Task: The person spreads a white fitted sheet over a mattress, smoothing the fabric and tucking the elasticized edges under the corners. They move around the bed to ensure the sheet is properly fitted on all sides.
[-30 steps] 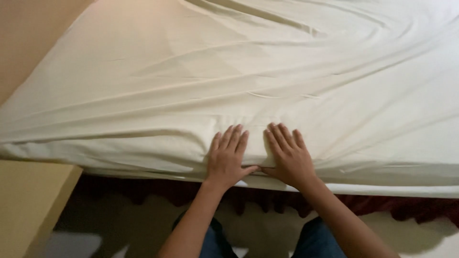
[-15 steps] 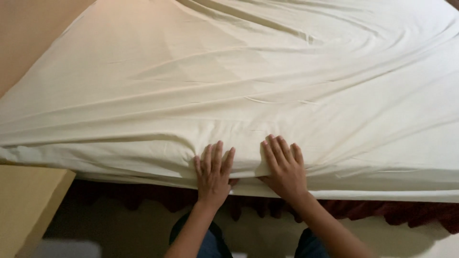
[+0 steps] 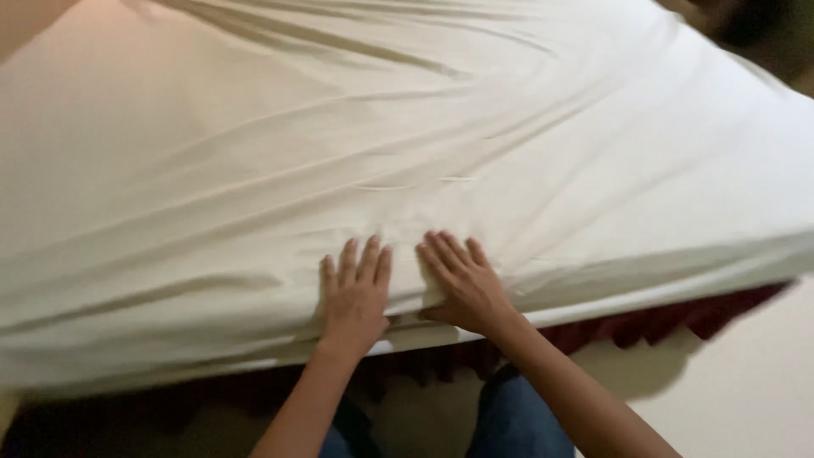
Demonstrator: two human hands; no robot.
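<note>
Your left hand (image 3: pixel 354 293) and right hand (image 3: pixel 462 284) lie flat, fingers spread, side by side on the cream sheet (image 3: pixel 407 153) at the mattress's near edge, gripping nothing. Press evenly and sweep outward along the creases, keeping both palms low

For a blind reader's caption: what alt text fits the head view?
Both hands, left hand and right hand, lie flat side by side on a wrinkled cream bedsheet near the mattress's near edge. Below it hang a dark red bed skirt and the person's blue jeans.
</note>
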